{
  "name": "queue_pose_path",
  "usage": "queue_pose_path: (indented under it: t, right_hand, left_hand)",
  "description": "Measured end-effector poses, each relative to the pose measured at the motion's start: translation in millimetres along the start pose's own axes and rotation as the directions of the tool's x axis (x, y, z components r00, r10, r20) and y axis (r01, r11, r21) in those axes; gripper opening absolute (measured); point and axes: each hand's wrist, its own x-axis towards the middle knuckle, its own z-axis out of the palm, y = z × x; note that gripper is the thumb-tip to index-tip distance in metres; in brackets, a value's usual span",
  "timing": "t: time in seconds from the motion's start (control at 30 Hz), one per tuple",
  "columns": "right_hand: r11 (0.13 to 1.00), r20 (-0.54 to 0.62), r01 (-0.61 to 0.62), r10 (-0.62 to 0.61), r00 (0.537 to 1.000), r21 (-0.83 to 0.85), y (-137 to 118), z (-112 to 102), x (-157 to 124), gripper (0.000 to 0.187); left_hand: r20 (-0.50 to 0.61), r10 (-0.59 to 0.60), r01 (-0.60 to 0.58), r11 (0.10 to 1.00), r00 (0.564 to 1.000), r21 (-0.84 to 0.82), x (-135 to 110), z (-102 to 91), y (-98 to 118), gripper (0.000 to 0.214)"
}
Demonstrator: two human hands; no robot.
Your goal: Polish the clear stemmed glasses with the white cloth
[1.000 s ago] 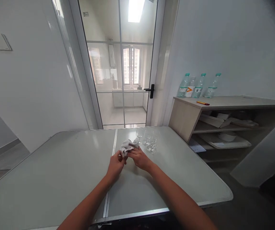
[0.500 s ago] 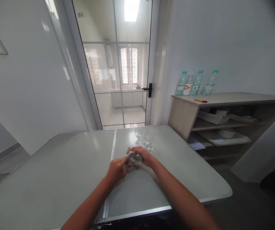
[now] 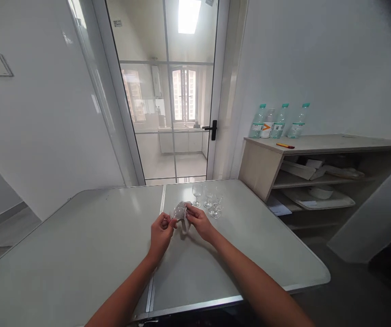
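Over the middle of the grey folding table (image 3: 79,245), my left hand (image 3: 160,232) is closed on the stem of a small clear stemmed glass (image 3: 179,211) that lies tilted between my hands. My right hand (image 3: 198,221) pinches a pale grey cloth (image 3: 186,221) against the glass bowl; part of the cloth hangs down below it. Just beyond my right hand several more small stemmed glasses (image 3: 209,200) stand upright in a cluster on the table.
A glass door with a black handle (image 3: 212,129) is behind the table. To the right stands a wooden shelf unit (image 3: 318,168) with several water bottles (image 3: 279,121) and a pen (image 3: 285,146) on top, papers and trays inside.
The cloth was bunched above my hands, then the glass showed under my right hand. Now the glass is raised and tilted, and my right hand holds the cloth on its bowl.
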Motion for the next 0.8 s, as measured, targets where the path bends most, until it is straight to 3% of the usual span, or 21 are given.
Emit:
queue_pose_path:
  t: [0.13, 0.23, 0.33, 0.47, 0.53, 0.63, 0.7, 0.8]
  right_hand:
    - [0.913, 0.044, 0.177, -0.173, 0.984, -0.366, 11, -5, -2, 0.063]
    - [0.708, 0.197, 0.336, -0.275, 0.941, -0.621, 6, -6, -7, 0.057]
    - [0.468, 0.411, 0.5, -0.284, 0.866, -0.729, -1, -4, -9, 0.057]
    - [0.229, 0.499, 0.567, -0.294, 0.815, -0.792, -5, -5, -8, 0.061]
    - [0.194, 0.507, 0.571, -0.295, 0.81, -0.798, -6, -8, -6, 0.059]
    - [0.228, 0.514, 0.584, -0.301, 0.803, -0.779, -10, -10, -5, 0.049]
    - [0.272, 0.507, 0.58, -0.296, 0.81, -0.768, -15, -11, -5, 0.042]
    - [0.374, 0.501, 0.566, -0.263, 0.825, -0.735, -25, -10, -7, 0.039]
  left_hand:
    - [-0.03, -0.127, 0.121, 0.982, 0.991, -0.148, 5, 0.4, -3, 0.044]
    - [-0.043, -0.203, 0.19, 0.959, 0.978, -0.21, 9, -1.5, -5, 0.049]
    - [-0.023, -0.227, 0.215, 0.948, 0.974, -0.234, 11, -2.8, -8, 0.051]
    - [0.035, -0.203, 0.205, 0.973, 0.979, -0.109, 8, -1.5, -14, 0.051]
    - [0.067, -0.165, 0.164, 0.986, 0.984, 0.031, 6, -0.9, -16, 0.048]
    - [0.08, -0.014, -0.009, 0.961, 0.997, 0.275, 2, -3.1, -16, 0.038]
    - [0.117, 0.078, -0.122, 0.889, 0.99, 0.441, 1, -6.5, -14, 0.029]
    - [0.233, 0.12, -0.24, 0.765, 0.965, 0.598, 1, -11.4, -14, 0.014]
